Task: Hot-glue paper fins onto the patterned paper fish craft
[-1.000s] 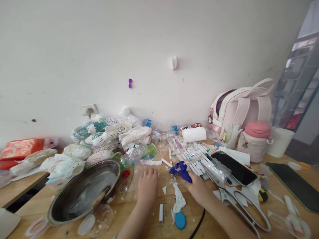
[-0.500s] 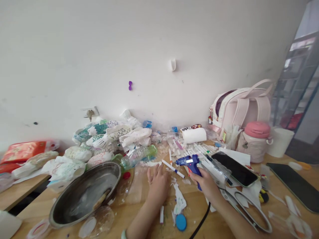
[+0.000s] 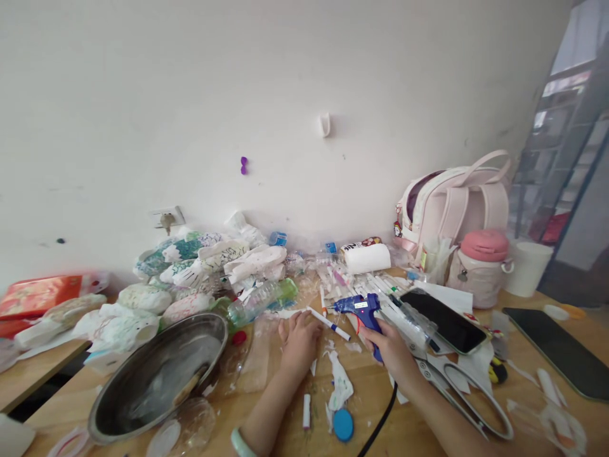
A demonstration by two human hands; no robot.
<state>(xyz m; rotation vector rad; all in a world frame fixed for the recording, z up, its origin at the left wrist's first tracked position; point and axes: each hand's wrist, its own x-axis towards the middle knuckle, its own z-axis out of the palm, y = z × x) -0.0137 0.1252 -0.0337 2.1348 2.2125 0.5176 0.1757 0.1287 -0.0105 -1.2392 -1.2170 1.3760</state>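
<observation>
A blue glue gun (image 3: 356, 304) is gripped by its handle in my right hand (image 3: 384, 343), its nozzle pointing left and a black cord (image 3: 380, 422) trailing toward me. My left hand (image 3: 301, 339) lies palm down on the table, fingers a little bent and apart, with no object visible in it. Just right of its fingertips is a white marker with a blue band (image 3: 330, 324). White paper scraps (image 3: 340, 381) and a blue bottle cap (image 3: 343, 424) lie between my forearms. What may be under my left palm is hidden.
An oval metal basin (image 3: 162, 374) stands at left, below a heap of painted, paper-wrapped bottles (image 3: 204, 260). Large scissors (image 3: 457, 393), a phone (image 3: 445, 320), a pink-lidded flask (image 3: 478, 270) and a pink backpack (image 3: 457, 209) are at right. A green-tinted plastic bottle (image 3: 261, 301) lies behind my left hand.
The view has shifted slightly. My left hand's fingers look more bent and closer to the table, while my right hand keeps the glue gun in nearly the same place.
</observation>
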